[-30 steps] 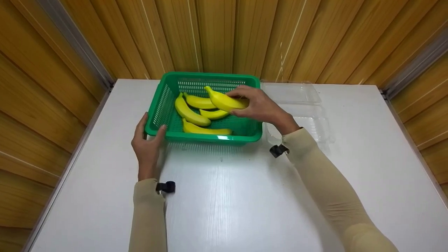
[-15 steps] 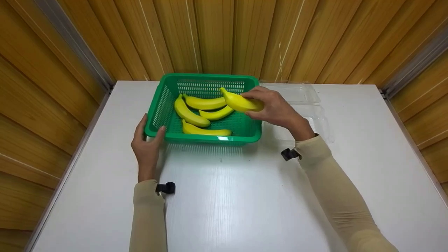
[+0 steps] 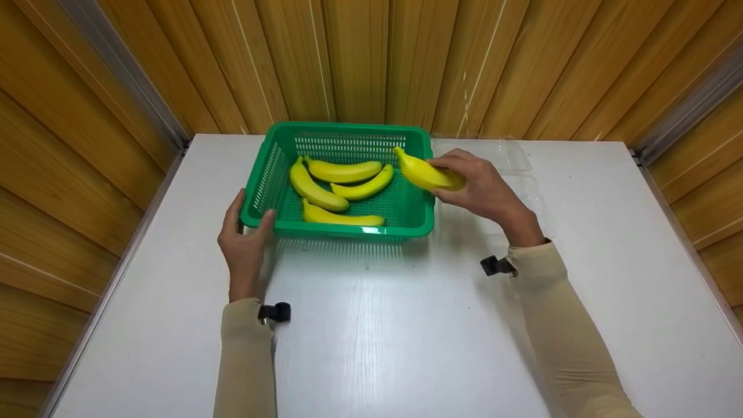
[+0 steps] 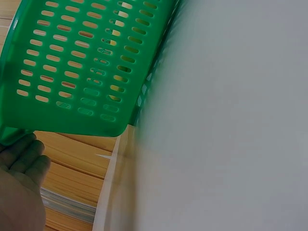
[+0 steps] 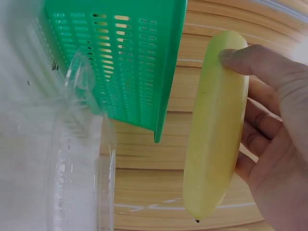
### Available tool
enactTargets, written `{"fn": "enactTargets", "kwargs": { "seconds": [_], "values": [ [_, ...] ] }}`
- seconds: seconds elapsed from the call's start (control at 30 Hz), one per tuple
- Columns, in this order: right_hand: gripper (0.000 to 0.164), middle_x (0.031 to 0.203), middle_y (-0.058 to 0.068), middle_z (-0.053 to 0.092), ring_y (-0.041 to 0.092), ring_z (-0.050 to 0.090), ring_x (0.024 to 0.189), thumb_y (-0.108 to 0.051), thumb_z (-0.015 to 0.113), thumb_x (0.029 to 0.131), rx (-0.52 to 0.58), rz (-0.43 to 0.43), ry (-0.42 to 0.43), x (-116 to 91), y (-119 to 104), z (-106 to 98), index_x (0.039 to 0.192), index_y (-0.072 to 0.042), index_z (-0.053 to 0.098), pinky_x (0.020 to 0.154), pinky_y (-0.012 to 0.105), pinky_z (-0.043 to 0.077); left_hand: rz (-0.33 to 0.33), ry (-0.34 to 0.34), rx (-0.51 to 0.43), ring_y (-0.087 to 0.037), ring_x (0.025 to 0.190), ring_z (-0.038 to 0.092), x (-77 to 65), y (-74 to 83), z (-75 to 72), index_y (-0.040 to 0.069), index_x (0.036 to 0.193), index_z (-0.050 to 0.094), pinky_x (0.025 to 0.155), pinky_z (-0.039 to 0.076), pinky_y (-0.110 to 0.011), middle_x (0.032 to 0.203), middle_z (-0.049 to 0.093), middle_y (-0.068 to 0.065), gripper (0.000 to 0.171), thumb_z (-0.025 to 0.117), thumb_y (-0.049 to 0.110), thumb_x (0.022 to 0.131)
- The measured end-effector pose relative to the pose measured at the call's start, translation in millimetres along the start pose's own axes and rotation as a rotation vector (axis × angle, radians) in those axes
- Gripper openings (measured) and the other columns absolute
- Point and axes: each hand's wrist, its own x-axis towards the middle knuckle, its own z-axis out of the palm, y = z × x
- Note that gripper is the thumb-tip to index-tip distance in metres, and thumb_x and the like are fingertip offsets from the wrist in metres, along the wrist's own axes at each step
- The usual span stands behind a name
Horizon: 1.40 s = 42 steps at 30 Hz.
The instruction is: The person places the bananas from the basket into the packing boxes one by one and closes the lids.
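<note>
Yellow and aloft near the right rim of the green slotted basket (image 3: pixel 325 230), presumably to clear it, a banana (image 3: pixel 418 173) is pinched in the right grip (image 3: pixel 484 186) between thumb and fingers, while the left grip (image 3: pixel 242 247) clasps the basket's near-left corner, apparently to steady it.

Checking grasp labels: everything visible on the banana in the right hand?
The held banana is yellow, gently curved, smooth and slightly glossy, with a narrow stem and a dark-tipped opposite end; real or artificial, I can't tell. It looks whole and unpeeled. The right hand grips it towards the dark-tipped end, stem pointing away. It's raised clear of the green basket, overlapping its right rim in the head view.
</note>
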Motion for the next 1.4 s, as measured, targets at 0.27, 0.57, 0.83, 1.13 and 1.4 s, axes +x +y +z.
{"fn": "enactTargets", "kwargs": {
  "seconds": [0.27,0.57,0.83,1.13,1.4],
  "values": [
    [0.052,0.126,0.007,0.068,0.024,0.06,0.112,-0.003,0.084,0.091,0.018,0.057,0.047,-27,10,-3,0.14,-0.008,0.069,0.105,0.043,0.053,0.018,0.0,-0.007,-0.016,0.144,0.049,0.1,-0.3,2.1,0.01,0.156,0.053,0.12,0.04,-0.04,0.157,0.054,-0.001,0.066,0.081,0.021,0.097],
    [0.052,0.128,0.008,0.067,0.026,0.06,0.114,-0.002,0.084,0.091,-0.011,0.12,0.086,-49,17,-11,0.14,-0.007,0.069,0.105,0.037,0.051,-0.019,0.013,0.01,-0.024,0.146,0.047,0.8,0.6,3.1,0.003,0.158,0.048,0.122,0.038,-0.045,0.16,0.05,-0.01,0.067,0.078,0.011,0.098],
    [0.053,0.13,0.011,0.065,0.031,0.058,0.116,-0.002,0.083,0.092,-0.042,0.218,0.047,-62,22,-21,0.142,-0.008,0.067,0.109,0.055,0.049,-0.032,0.01,0.002,-0.018,0.143,0.05,-4.1,-1.9,0.6,0.012,0.158,0.052,0.12,0.041,-0.041,0.158,0.053,-0.001,0.067,0.08,0.017,0.097],
    [0.052,0.128,0.013,0.065,0.034,0.058,0.115,-0.005,0.084,0.092,-0.058,0.336,-0.013,-72,27,-33,0.141,-0.005,0.067,0.109,0.055,0.049,-0.039,-0.001,-0.005,-0.021,0.143,0.05,-4.6,10.2,0.3,0.007,0.158,0.05,0.12,0.041,-0.042,0.159,0.051,-0.005,0.066,0.078,0.014,0.099],
    [0.047,0.122,0.014,0.068,0.033,0.058,0.112,-0.002,0.084,0.09,-0.049,0.327,-0.058,-70,42,-36,0.136,-0.003,0.071,0.102,0.049,0.048,-0.075,-0.003,-0.003,-0.025,0.147,0.047,-10.5,36.4,3.7,0.005,0.16,0.046,0.121,0.04,-0.041,0.163,0.047,-0.011,0.067,0.074,0.018,0.102]
  ]
}}
